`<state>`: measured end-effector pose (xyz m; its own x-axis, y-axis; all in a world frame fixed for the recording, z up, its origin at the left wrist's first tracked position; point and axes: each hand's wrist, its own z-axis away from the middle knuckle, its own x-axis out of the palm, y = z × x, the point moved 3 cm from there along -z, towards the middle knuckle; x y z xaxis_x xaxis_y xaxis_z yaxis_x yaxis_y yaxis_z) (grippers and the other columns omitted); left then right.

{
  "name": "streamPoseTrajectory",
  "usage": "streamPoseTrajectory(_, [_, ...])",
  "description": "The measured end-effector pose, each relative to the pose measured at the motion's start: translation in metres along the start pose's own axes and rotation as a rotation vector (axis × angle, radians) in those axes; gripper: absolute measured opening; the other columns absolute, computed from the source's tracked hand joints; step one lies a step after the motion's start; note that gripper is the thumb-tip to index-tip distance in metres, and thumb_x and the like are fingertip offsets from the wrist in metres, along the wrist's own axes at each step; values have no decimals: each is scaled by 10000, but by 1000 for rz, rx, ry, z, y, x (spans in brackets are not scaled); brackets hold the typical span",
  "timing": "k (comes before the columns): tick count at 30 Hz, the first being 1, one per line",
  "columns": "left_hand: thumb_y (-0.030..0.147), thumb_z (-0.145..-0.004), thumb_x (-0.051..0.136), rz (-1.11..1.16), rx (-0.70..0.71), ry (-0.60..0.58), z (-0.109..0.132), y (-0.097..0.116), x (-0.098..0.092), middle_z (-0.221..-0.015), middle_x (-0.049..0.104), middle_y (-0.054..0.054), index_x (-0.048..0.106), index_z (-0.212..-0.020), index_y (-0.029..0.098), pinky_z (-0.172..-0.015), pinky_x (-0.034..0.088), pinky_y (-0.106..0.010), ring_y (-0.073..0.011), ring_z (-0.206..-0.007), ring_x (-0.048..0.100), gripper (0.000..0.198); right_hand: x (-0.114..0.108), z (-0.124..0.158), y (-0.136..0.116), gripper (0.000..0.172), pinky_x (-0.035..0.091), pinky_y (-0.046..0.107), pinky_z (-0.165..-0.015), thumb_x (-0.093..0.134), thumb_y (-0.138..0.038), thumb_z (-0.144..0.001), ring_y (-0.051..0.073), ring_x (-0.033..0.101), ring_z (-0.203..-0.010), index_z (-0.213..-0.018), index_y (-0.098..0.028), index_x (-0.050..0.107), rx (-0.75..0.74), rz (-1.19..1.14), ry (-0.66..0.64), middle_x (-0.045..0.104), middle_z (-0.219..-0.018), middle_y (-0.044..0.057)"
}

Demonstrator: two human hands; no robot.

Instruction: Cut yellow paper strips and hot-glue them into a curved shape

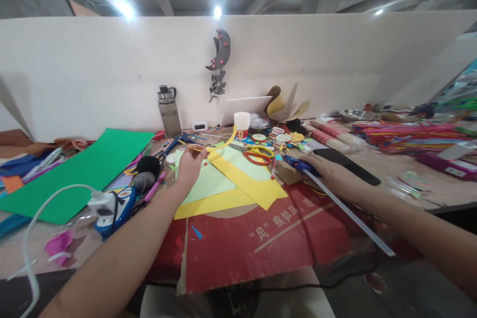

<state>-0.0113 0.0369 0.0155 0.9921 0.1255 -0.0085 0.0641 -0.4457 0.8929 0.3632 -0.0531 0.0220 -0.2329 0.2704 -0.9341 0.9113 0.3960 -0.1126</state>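
Note:
Between the fingers of my left hand point(193, 163) is a thin curved yellow strip point(224, 145), held above the paper. My right hand point(328, 173) is wrapped round a blue hot glue gun point(297, 163), and a long whitish glue stick point(350, 213) juts out of its back toward me. Yellow paper point(248, 176) and pale green paper point(201, 179) overlap beneath and between my hands. Red-and-yellow-handled scissors point(258, 155) lie just beyond the papers.
Red cardboard point(261, 253) covers the front of the table. A green sheet point(82, 174) and a blue power strip point(121, 211) are at left. Behind stand a bottle point(169, 112) and a paper cup point(242, 124). A black phone-like slab point(348, 166) lies right, near colourful pipe cleaners point(402, 136).

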Motion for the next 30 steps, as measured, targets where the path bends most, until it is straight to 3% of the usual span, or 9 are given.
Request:
streamPoseTrajectory(3, [310, -738, 659, 21, -14, 7, 0, 1, 0, -756, 635, -14, 546, -830, 173, -728, 508, -299, -146, -738, 651, 201, 10, -6, 10, 485, 462, 425, -901, 441, -282, -866, 282, 563, -1117, -1336, -173, 400, 1, 45, 10, 523, -1282, 156])
streamPoseTrajectory(9, [326, -734, 668, 17, -21, 15, 1, 3, 0, -770, 638, -18, 552, -838, 169, -729, 511, -302, -146, -736, 651, 220, 26, -25, 17, 415, 480, 340, -804, 411, -250, -883, 240, 604, -978, -1276, -123, 444, 129, 167, 46, 563, -1164, 158])
streamPoseTrajectory(13, [334, -734, 671, 8, -17, 32, -1, -1, -2, -782, 636, -21, 557, -842, 164, -740, 514, -308, -143, -730, 649, 231, 18, -30, 13, 372, 471, 352, -801, 401, -225, -876, 253, 580, -969, -1222, -105, 467, 155, 204, 123, 576, -1077, 157])
streamPoseTrajectory(17, [333, -733, 674, 17, -17, 38, -2, -2, -2, -777, 632, -17, 556, -842, 166, -736, 513, -302, -138, -726, 644, 232, 8, -16, 10, 391, 446, 400, -862, 383, -230, -879, 279, 559, -978, -1220, -56, 460, 90, 276, 151, 580, -1058, 193])
streamPoseTrajectory(22, [323, -740, 671, 39, 0, 42, -2, 0, -1, -794, 633, -18, 552, -853, 168, -741, 519, -306, -136, -727, 647, 225, 13, 1, 1, 448, 445, 428, -830, 381, -277, -886, 280, 557, -913, -1291, -92, 426, 14, 410, 80, 586, -1070, 177])
streamPoseTrajectory(25, [323, -741, 671, 44, 1, 40, -3, 1, -2, -795, 636, -21, 548, -857, 169, -752, 524, -317, -141, -731, 652, 229, 22, -3, -4, 461, 431, 455, -853, 407, -284, -877, 291, 531, -993, -1308, -121, 432, -103, 441, 14, 573, -1144, 177])
streamPoseTrajectory(30, [306, -737, 675, 28, -3, 39, -3, 4, -4, -802, 632, -22, 554, -864, 168, -763, 527, -320, -150, -757, 661, 223, 26, -19, 13, 547, 480, 509, -723, 489, -334, -821, 352, 521, -1044, -1344, -180, 445, 39, 383, -152, 553, -1240, 182])
